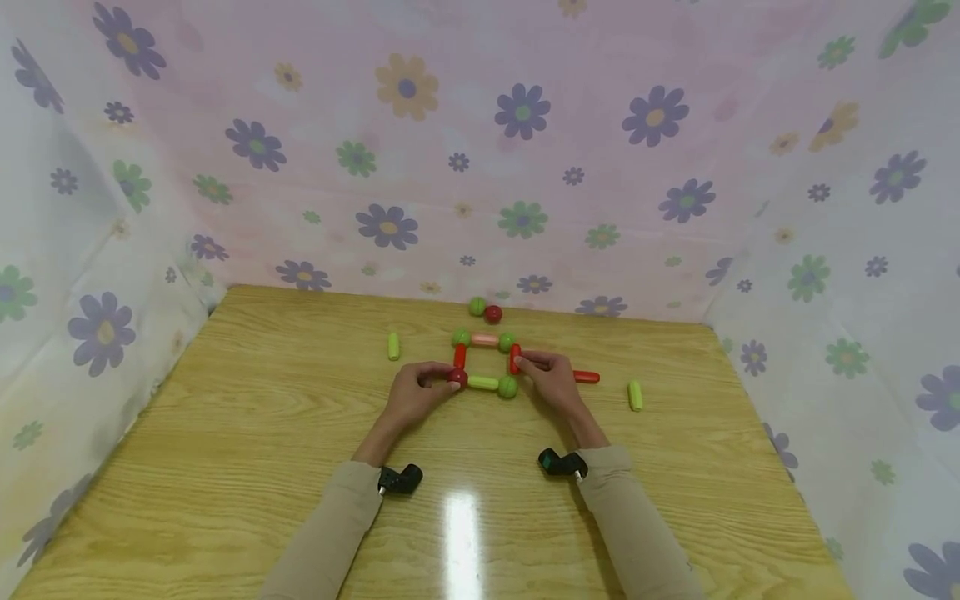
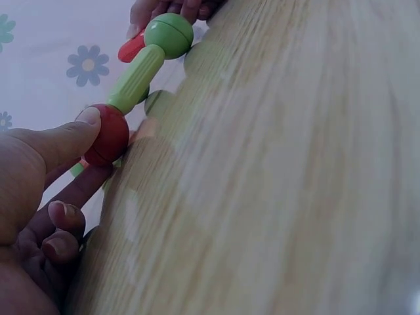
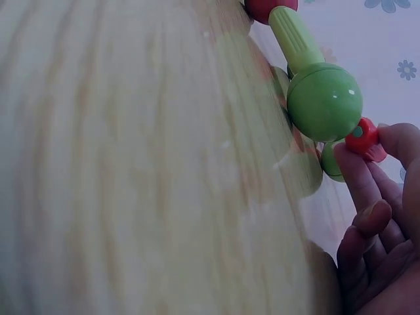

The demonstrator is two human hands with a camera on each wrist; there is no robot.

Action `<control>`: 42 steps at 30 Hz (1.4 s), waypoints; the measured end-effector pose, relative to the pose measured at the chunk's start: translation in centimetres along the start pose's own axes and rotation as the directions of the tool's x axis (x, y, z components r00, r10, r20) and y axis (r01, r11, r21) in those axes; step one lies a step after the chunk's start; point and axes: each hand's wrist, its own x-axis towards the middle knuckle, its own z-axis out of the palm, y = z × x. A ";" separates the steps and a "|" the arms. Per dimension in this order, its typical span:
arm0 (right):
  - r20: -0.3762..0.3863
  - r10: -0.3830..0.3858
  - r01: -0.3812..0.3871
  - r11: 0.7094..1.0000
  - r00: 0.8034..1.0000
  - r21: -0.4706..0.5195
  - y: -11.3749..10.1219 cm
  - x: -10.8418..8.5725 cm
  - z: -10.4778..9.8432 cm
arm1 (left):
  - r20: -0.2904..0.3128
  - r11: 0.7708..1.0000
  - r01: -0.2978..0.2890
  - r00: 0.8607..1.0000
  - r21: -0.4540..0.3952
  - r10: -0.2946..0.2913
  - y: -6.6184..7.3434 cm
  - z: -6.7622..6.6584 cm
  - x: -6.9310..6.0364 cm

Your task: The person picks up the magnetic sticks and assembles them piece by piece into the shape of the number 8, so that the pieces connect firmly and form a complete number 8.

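On the wooden table, we see a four-sided frame of rods and balls between the two hands. The left hand pinches the red corner ball between thumb and finger; the right hand likewise pinches a red rod along the frame's right side. We judge that the whole frame may skew or slide if the right hand pushes sideways with only one corner steadied. The held rod may miss its mark: its bare end shows beside the near green ball, and we cannot tell whether its other end touches the far green ball. Too hard a push could pop a joint.

By descending size, we count one table, two hands, one frame, seven rods and six balls. Three rods are red, one partly hidden by the right hand; three are lime, two lying loose at left and right; one is pink. Four balls are green and two red, including a spare green ball and a spare red ball behind the frame.
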 end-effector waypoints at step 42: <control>0.025 -0.004 0.005 1.000 1.000 -0.012 -0.5 -0.1 0.4 | 0.000 1.000 -0.008 1.000 0.013 0.008 -0.1 -0.1 0.1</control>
